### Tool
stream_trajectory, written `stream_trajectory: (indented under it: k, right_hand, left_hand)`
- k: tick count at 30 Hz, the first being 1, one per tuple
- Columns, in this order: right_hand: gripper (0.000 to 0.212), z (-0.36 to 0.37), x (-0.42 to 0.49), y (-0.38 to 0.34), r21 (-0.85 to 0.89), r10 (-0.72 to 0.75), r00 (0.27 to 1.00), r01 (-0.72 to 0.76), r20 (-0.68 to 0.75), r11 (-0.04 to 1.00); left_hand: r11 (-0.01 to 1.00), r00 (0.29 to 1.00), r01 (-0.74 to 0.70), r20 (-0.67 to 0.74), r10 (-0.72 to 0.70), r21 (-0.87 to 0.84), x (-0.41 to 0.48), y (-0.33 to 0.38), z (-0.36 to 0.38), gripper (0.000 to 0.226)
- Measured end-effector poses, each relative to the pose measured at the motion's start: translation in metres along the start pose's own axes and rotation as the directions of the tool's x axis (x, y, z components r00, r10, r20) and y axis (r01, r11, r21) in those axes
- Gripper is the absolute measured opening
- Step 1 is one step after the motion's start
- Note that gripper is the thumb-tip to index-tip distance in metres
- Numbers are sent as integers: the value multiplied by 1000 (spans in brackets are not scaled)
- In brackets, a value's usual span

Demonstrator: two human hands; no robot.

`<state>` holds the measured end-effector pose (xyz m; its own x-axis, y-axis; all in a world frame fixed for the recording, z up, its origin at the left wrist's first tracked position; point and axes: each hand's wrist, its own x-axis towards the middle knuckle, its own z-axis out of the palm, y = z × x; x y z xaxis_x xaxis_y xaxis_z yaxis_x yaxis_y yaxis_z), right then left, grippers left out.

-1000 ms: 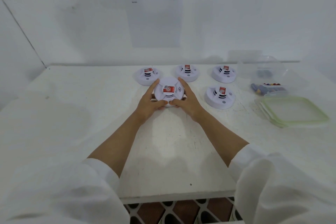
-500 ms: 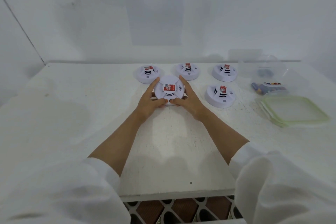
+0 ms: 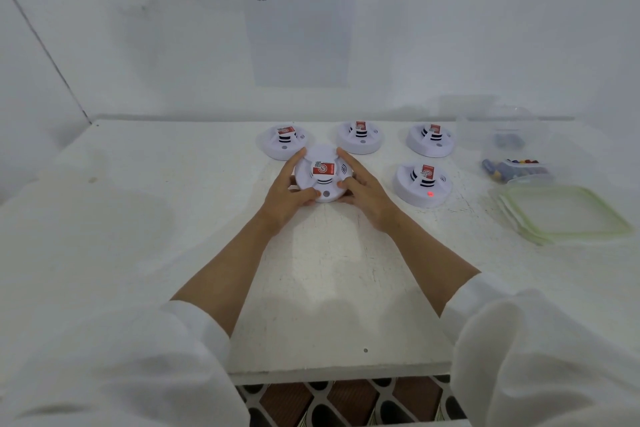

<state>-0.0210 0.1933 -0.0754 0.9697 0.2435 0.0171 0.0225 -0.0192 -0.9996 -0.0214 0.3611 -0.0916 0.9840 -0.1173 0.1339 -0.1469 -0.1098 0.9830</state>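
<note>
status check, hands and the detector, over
Left hand and right hand both grip the detector by its rim. Red label up. Back-left detector right by left hand, contact unclear.

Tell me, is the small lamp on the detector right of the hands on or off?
On. The lamp on that detector glows red; the held detector shows none lit.

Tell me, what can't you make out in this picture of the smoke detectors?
Head view, held smoke detector: underside faces away, hidden by its own body.
Head view, wall sheet: print too small and blurred to read.
Head view, batteries: blurred inside clear container, count unclear.
</note>
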Motion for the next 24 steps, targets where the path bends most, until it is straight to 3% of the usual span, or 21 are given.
stream_trajectory:
  k: [24]
  right_hand:
    - [54,1,-2,-1,-22,-19,1000,18,-9,1000]
  left_hand:
    - [1000,1000,22,-15,-22,-21,1,-1,1,65]
